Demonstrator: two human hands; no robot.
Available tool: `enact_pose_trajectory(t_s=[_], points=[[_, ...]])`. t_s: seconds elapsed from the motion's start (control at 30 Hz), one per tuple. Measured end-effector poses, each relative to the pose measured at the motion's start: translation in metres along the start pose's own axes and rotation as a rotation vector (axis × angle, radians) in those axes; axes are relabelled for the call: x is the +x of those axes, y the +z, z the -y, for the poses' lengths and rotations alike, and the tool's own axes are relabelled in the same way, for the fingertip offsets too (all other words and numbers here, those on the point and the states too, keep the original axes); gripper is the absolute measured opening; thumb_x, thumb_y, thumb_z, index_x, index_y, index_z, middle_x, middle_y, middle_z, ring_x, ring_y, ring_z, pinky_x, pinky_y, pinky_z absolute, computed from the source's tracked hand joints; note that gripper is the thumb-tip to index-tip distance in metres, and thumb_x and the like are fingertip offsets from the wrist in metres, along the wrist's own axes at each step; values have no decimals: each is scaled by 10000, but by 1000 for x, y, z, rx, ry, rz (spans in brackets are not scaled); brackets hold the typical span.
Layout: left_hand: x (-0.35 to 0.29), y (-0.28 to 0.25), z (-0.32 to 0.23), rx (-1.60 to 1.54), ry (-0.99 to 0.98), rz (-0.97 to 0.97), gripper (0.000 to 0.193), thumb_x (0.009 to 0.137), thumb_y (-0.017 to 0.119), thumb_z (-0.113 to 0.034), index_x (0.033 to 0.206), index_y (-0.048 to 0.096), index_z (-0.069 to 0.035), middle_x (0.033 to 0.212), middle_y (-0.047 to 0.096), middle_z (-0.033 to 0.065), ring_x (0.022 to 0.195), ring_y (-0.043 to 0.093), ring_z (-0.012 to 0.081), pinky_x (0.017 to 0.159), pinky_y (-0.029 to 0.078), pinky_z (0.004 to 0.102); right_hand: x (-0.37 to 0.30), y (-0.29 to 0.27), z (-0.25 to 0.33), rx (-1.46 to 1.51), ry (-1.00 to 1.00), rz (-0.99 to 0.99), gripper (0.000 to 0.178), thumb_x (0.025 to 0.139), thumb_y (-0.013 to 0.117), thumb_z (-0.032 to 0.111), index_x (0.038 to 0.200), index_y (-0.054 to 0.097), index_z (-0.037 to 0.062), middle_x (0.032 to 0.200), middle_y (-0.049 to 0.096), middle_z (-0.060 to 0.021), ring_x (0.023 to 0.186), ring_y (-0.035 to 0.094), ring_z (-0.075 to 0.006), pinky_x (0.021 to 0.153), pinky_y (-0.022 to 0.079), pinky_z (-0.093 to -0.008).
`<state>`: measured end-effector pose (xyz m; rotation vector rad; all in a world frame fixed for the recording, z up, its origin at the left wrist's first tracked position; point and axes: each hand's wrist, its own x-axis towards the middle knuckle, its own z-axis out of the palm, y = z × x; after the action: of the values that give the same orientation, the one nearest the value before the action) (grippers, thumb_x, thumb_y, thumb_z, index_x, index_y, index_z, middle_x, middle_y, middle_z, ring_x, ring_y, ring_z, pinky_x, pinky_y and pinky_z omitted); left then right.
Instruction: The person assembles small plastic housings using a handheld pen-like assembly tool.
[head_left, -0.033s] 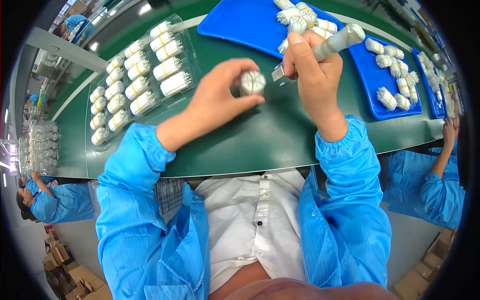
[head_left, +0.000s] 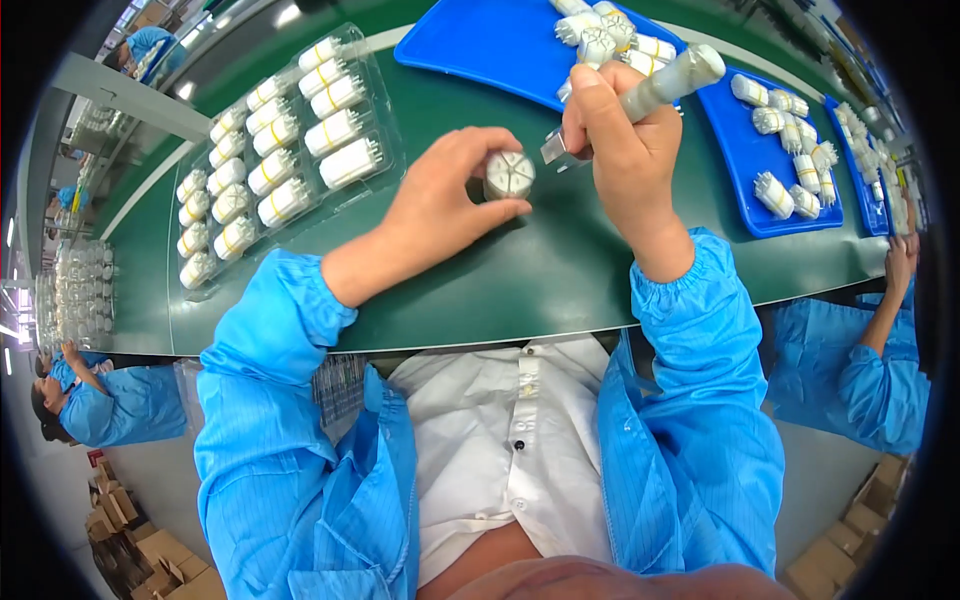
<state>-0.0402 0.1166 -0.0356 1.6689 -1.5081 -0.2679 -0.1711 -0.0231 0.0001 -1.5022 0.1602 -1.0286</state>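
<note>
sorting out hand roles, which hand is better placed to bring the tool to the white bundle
Probably the right hand: it grips the tool, whose metal tip points toward the nearby white bundle. The left hand is occupied, curled around that bundle.

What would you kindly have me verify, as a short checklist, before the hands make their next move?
1. White cylinder held by the left hand: ok, between thumb and fingers.
2. Its segmented end uncovered: ok, it faces the camera.
3. Tool held by the right hand: ok, fingers wrap its handle.
4. Flat metal tip apart from the cylinder: ok, a gap shows.
5. Cylinder's base supported by the green table: cannot tell, the underside is hidden.
</note>
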Motion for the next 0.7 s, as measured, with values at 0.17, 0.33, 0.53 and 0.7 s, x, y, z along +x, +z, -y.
enact_pose_trajectory(t_s=[0.17,0.33,0.53,0.7], points=[[-7,4,2,-9,-65,25,553,703,853,-157,1175,575,-76,1086,610,89,936,603,250,795,530,337,-7,8,-6,-106,22,82,354,961,616,187,651,485,76,560,507,26,525,479,-41,480,366,-231],[-6,4,2,-4,-48,30,544,711,850,-157,1173,575,-73,1088,609,88,936,601,245,787,538,333,-5,8,-12,-185,26,106,343,957,624,201,668,500,65,570,510,31,526,473,-44,474,354,-245],[-6,5,-1,-14,-15,-12,576,692,868,-194,1175,578,-72,1029,600,86,920,603,242,765,532,322,-9,16,-22,-309,18,97,325,942,645,218,691,535,43,572,511,-1,533,452,-76,478,360,-279],[-8,5,3,71,24,-38,555,706,854,-181,1173,578,-63,1008,601,85,899,611,233,766,525,317,-14,15,-19,-331,6,139,342,954,605,174,641,513,75,591,494,32,546,439,-58,475,321,-257]])
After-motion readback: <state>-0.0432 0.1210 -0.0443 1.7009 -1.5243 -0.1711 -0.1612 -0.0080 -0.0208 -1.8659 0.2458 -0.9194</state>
